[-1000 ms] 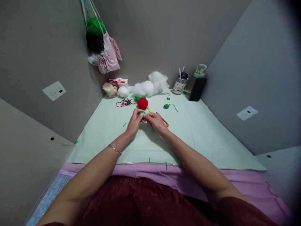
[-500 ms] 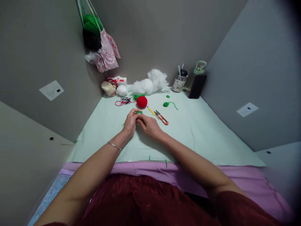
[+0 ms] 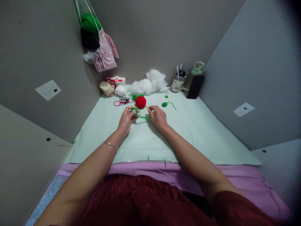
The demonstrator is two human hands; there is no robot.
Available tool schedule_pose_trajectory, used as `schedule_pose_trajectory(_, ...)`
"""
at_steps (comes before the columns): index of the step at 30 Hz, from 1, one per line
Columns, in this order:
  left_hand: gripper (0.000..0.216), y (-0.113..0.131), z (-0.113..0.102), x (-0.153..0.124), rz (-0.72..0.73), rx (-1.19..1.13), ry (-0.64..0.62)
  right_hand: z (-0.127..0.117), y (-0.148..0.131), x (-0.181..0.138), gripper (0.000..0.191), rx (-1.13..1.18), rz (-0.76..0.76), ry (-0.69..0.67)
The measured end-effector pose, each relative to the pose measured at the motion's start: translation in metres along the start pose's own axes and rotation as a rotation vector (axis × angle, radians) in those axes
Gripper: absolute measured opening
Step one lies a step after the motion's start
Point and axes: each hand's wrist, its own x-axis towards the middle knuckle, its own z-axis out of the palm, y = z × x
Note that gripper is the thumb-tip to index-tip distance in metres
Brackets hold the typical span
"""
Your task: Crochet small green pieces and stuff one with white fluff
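Note:
My left hand (image 3: 127, 118) pinches a small green yarn piece (image 3: 134, 110), which looks like a loop or crocheted ring. From it a green strand (image 3: 143, 117) runs across to the right hand's thumb. My right hand (image 3: 158, 117) has its thumb and fingers closed around the yellow handle of a crochet hook (image 3: 148, 109), whose thin tip points at the red ball (image 3: 140, 102). Whether those fingers also hold the strand's end is hard to make out. The orange thread snips are out of sight, where the right hand covers the mat.
Behind the hands lie tangled yarns (image 3: 122, 101), white stuffing (image 3: 150, 83) and a white ball (image 3: 120, 90). A green piece with a tail (image 3: 165, 104) lies to the right. A pen cup (image 3: 177, 84), phone (image 3: 196, 87) and bottle (image 3: 197, 67) stand at the back right.
My hands have moved apart. The right hand has shifted right onto the crochet hook and covers the snips. The green yarn piece stays in the left hand, its strand now stretched between the hands.

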Motion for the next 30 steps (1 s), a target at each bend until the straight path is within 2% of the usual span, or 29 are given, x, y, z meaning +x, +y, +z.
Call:
schedule_pose_trajectory(5,0.023,-0.003,0.006,-0.004,0.019,0.032,-0.084,0.009,0.019,0.011,0.033,-0.098,0.012,-0.057)
schedule_pose_trajectory(11,0.025,-0.005,0.007,-0.004,0.102,0.1,-0.121,0.006,0.018,0.009,0.038,-0.12,0.068,-0.079)
schedule_pose_trajectory(18,0.033,-0.006,0.003,-0.002,0.135,0.149,-0.099,-0.009,0.017,0.007,0.018,0.011,0.089,-0.06)
schedule_pose_trajectory(20,0.033,-0.005,0.001,-0.001,0.135,0.164,-0.091,-0.015,0.012,0.007,0.014,0.103,0.079,-0.049)
schedule_pose_trajectory(25,0.035,-0.004,0.0,-0.002,0.148,0.199,-0.072,-0.03,-0.013,-0.004,0.031,0.412,0.022,-0.166)
schedule_pose_trajectory(30,0.038,-0.003,0.001,-0.002,0.171,0.226,-0.062,-0.034,-0.032,-0.017,0.035,1.077,0.149,-0.409)
